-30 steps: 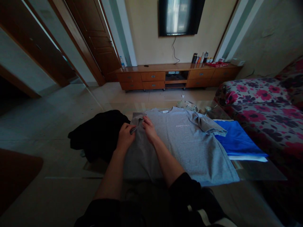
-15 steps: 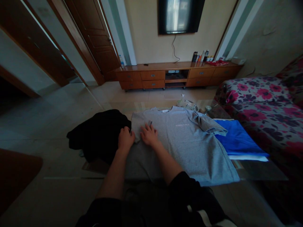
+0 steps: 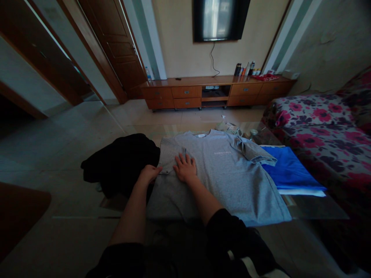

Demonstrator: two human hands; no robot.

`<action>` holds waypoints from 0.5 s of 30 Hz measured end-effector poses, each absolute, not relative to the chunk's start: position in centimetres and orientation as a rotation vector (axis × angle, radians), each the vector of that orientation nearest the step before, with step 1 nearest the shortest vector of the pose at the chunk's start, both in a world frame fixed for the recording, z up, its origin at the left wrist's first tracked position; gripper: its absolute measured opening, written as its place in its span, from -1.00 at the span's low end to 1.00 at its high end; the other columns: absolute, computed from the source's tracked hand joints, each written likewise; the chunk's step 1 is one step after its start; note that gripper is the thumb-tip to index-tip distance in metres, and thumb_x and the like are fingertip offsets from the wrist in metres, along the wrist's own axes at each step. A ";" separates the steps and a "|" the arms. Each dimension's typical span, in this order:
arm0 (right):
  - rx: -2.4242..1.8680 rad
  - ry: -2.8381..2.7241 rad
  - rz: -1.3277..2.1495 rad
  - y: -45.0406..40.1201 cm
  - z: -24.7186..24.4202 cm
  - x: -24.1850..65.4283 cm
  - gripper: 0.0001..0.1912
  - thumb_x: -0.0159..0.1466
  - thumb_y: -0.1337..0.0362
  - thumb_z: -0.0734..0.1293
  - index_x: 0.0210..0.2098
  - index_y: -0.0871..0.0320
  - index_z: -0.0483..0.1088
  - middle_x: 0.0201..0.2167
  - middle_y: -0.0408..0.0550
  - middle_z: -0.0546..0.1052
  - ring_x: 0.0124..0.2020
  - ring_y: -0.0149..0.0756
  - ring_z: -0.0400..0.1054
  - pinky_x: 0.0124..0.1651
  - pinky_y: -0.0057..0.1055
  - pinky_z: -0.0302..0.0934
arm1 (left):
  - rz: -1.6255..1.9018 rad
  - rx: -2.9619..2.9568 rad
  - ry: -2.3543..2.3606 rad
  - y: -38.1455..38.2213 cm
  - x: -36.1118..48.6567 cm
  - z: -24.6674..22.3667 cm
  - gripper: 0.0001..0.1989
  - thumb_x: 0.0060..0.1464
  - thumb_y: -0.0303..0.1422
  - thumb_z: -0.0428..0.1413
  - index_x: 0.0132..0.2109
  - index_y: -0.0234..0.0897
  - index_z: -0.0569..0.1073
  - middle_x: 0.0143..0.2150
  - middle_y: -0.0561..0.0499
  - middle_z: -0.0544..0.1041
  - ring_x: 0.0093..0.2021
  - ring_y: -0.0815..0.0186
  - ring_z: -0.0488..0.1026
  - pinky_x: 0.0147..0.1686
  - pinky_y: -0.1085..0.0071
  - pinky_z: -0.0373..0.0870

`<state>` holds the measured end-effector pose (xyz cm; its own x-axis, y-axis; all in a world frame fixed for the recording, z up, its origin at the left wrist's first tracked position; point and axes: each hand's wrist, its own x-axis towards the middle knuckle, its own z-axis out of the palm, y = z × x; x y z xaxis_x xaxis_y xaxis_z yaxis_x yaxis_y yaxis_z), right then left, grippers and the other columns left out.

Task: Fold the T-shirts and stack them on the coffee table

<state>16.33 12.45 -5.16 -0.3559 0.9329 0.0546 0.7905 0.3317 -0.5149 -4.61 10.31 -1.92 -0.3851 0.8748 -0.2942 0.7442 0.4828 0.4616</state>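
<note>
A grey T-shirt point(image 3: 232, 185) with small chest lettering lies spread on a glass table point(image 3: 321, 208), its neckline away from me. My left hand point(image 3: 149, 173) pinches the shirt's left edge, near the sleeve end. On the cloth just right of it, my right hand point(image 3: 185, 168) lies flat with fingers spread. A dark heap of black cloth point(image 3: 118, 162) sits left of the shirt, close to my left hand. Folded blue cloth point(image 3: 290, 170) rests at the right, partly under the shirt's other sleeve, with a white layer beneath it.
Behind the shirt, a small jar point(image 3: 254, 133) and a crumpled light item point(image 3: 227, 127) stand at the table's far side. A flowered sofa point(image 3: 321, 135) is on the right. Farther back runs a low wooden cabinet point(image 3: 187, 92) below a television point(image 3: 220, 19).
My left hand has moved slightly left and down and now pinches the shirt's edge. My right hand has shifted a little right, its fingers flatter on the cloth.
</note>
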 end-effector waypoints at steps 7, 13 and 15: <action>-1.517 -2.262 0.612 14.2 -1.8 19.1 -0.38 0.40 0.08 0.25 0.42 0.00 0.15 0.52 0.06 -0.04 0.46 0.05 -0.10 0.37 0.08 -0.09 | 0.192 1.564 2.636 9.8 -1.5 0.6 -0.42 0.04 -0.04 0.20 0.05 -0.42 0.50 0.06 -0.52 0.50 0.07 -0.31 0.47 -0.14 -0.01 0.45; -1.920 -1.733 0.276 17.1 3.0 29.1 -0.44 0.35 0.11 0.27 0.30 0.12 0.29 0.31 0.27 0.25 0.28 0.18 0.13 0.26 0.17 0.02 | 0.447 2.270 2.147 9.8 2.6 1.2 -0.54 0.26 -0.12 0.02 0.19 -0.25 0.44 0.19 -0.29 0.42 0.20 -0.07 0.35 0.15 0.11 0.29; -2.124 -1.490 0.186 17.6 4.0 33.8 -0.45 0.35 0.08 0.25 0.27 0.18 0.33 0.24 0.32 0.29 0.27 0.23 0.12 0.23 0.23 0.03 | 0.435 2.336 2.026 9.6 3.4 0.0 -0.53 0.29 -0.12 -0.01 0.22 -0.22 0.44 0.25 -0.26 0.39 0.26 -0.03 0.31 0.23 0.14 0.20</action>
